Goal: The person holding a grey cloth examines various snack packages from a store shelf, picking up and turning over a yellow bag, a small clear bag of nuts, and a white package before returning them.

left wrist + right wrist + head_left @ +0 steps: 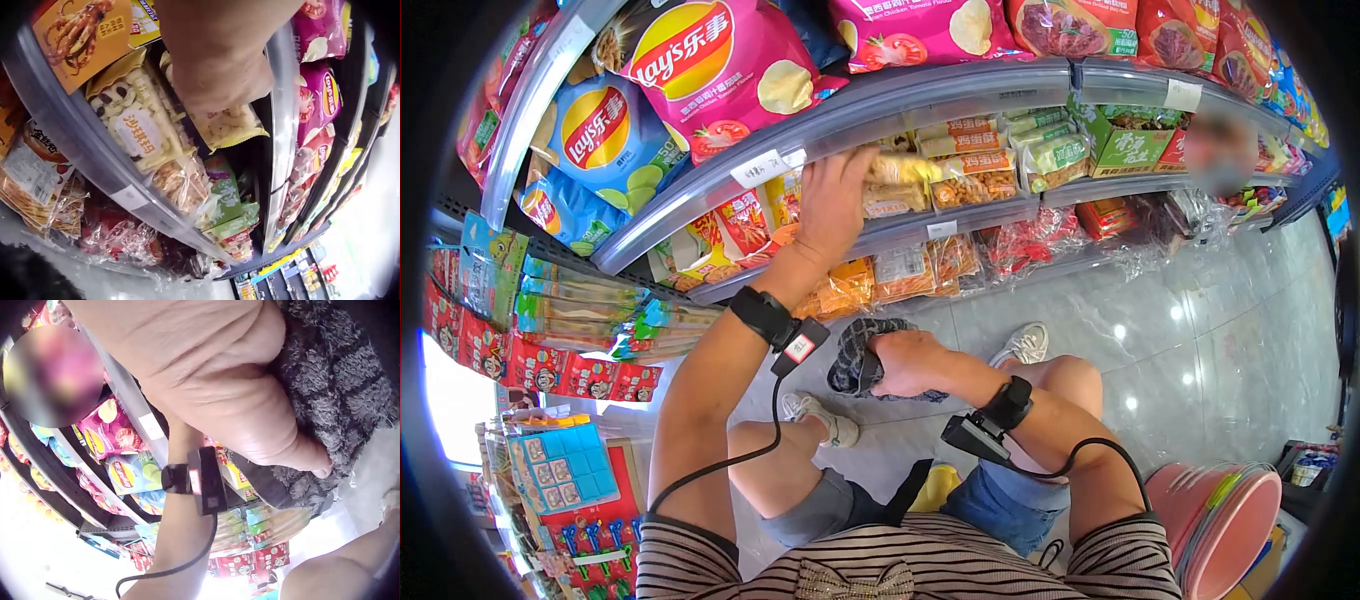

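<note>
My left hand [835,195] reaches into the middle shelf and grips a clear-and-yellow snack packet [228,128]. Its fingertips are hidden behind the back of the hand in the left wrist view. Right beside that packet stands another yellow-edged packet of pale puffed pieces [134,122]. Lower down, in front of my body, my right hand [910,362] holds a bunched dark grey fluffy cloth [340,394], with the thumb pressed into its folds.
Bags of chips [700,65] line the shelf above. A clear shelf lip [960,225] runs below the packets, with more wrapped snacks [905,270] underneath. Hanging snack packs [580,310] are at the left. Pink buckets [1225,530] stand on the floor at the right.
</note>
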A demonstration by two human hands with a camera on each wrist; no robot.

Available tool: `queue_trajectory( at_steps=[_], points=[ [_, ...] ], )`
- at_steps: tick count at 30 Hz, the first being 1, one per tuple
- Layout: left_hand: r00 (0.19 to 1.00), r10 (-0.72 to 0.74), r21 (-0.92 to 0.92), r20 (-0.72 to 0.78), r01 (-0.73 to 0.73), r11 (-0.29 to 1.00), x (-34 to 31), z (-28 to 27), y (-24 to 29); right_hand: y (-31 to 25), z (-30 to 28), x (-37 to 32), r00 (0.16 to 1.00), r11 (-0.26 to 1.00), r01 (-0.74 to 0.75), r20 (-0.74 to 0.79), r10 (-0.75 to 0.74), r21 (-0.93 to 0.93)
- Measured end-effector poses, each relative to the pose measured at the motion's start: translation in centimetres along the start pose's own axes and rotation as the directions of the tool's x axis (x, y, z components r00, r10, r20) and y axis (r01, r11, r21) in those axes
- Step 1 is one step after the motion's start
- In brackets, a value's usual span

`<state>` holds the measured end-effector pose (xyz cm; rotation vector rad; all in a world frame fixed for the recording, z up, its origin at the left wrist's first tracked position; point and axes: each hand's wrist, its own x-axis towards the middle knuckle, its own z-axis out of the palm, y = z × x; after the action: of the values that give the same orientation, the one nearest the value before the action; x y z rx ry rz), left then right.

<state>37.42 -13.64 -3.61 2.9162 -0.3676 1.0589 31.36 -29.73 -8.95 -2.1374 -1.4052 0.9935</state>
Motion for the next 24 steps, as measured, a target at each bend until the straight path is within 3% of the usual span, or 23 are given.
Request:
queue_trajectory(
  at_steps=[1,4,7,10,13,16,19,22,24],
  points=[
    [0.999,-0.029,0.028,-0.032,0.030,0.999,0.5,0.1,-0.3,0.0,0.1,0.1,1.000,1.000,0.007,-0.004,-0.007,-0.004],
    [0.978,-0.141,0.036,0.156,0.137,0.990,1.3,1.0,-1.7,-0.1,0.5,0.5,1.000,1.000,0.020,-0.013,-0.021,-0.021],
    [0.981,-0.083,0.117,0.172,0.064,0.991,1.4,2.3,-2.7,-0.6,0.7,0.6,1.000,0.999,0.020,-0.008,-0.020,-0.042],
    [0.942,-0.135,0.143,0.309,0.094,0.985,2.1,2.4,-3.0,-0.8,1.1,0.9,1.000,0.998,0.027,0.003,-0.026,-0.052],
    [0.866,-0.228,0.120,0.445,0.195,0.973,3.0,2.3,-3.1,-0.8,1.4,1.2,0.996,0.994,0.084,-0.033,-0.086,-0.067],
    [0.691,-0.276,0.205,0.668,0.186,0.961,4.0,2.5,-3.0,-0.9,1.0,1.4,0.995,0.996,0.077,-0.053,-0.080,-0.046],
    [0.872,-0.178,0.137,0.455,0.129,0.982,2.7,3.2,-2.9,-1.1,0.7,1.6,0.996,0.998,0.055,-0.070,-0.058,-0.041],
    [0.793,-0.240,0.219,0.560,0.138,0.966,2.9,3.3,-2.9,-0.9,0.4,1.9,0.992,0.997,0.065,-0.106,-0.069,-0.046],
    [0.788,-0.256,0.228,0.560,0.151,0.962,3.3,3.0,-2.5,-0.7,-0.2,1.9,0.988,0.997,0.063,-0.138,-0.068,-0.040]
  ],
)
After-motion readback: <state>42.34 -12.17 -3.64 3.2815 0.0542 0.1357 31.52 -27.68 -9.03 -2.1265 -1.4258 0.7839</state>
